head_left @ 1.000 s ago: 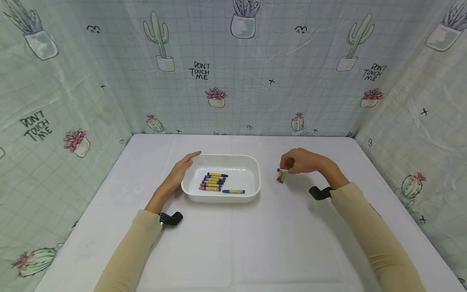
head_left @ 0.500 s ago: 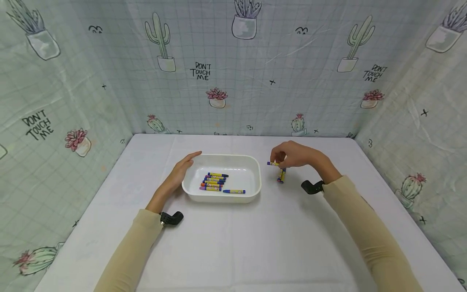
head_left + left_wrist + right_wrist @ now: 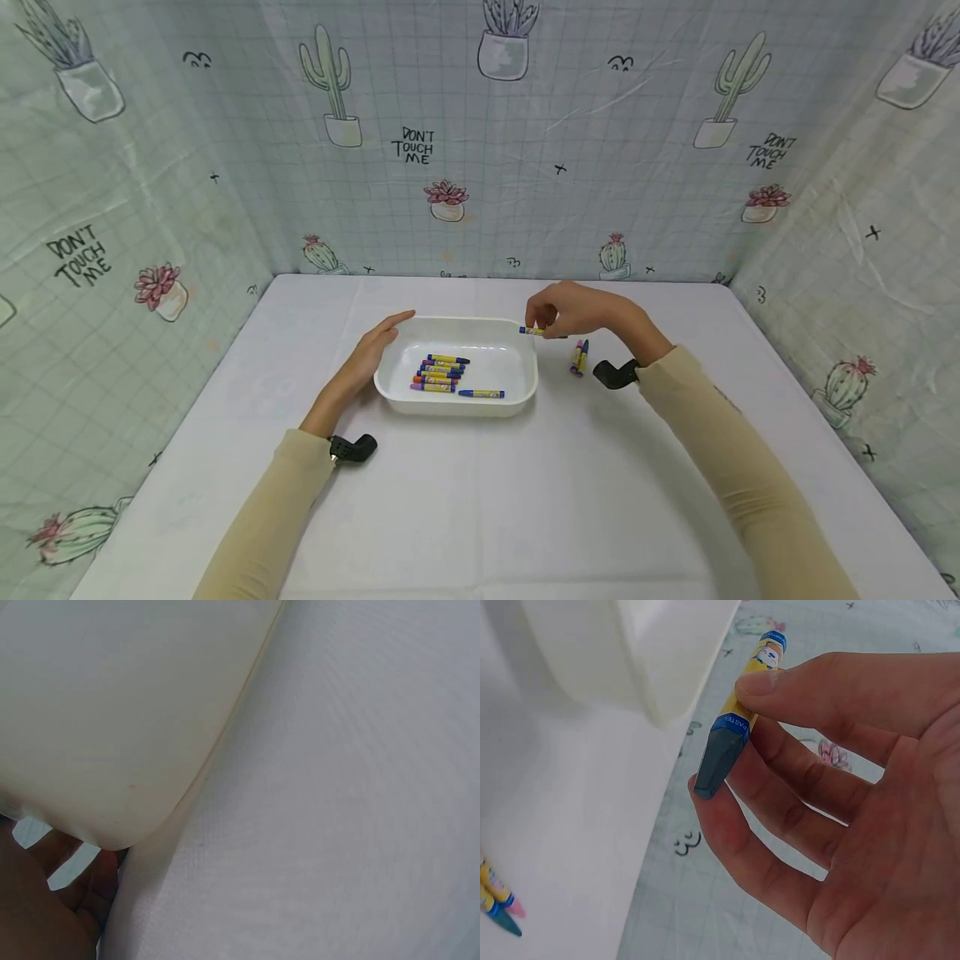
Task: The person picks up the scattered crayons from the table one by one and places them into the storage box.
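My right hand (image 3: 564, 310) pinches an oil pastel (image 3: 741, 712) between thumb and fingers, above the far right rim of the white tray (image 3: 517, 400). The pastel has a yellow and blue wrapper and a dark blue-green tip; it lies level in the head view. My left hand (image 3: 366, 357) rests along the tray's left side, its fingers reaching to the far left corner. In the left wrist view those fingers (image 3: 90, 889) are at the tray's outer wall. Inside the tray lies a row of several oil pastels (image 3: 437, 375), with a single blue pastel (image 3: 482, 393) beside them.
Two oil pastels (image 3: 579, 358), one pink-tipped and one dark-tipped, lie side by side on the table to the right of the tray. The white tablecloth (image 3: 480, 492) spreads in front. A cactus-print curtain (image 3: 525, 150) stands behind and at both sides.
My right hand has lifted a pastel off the small group on the table and carried it left and away from me to the tray's rim. The left hand stays put.
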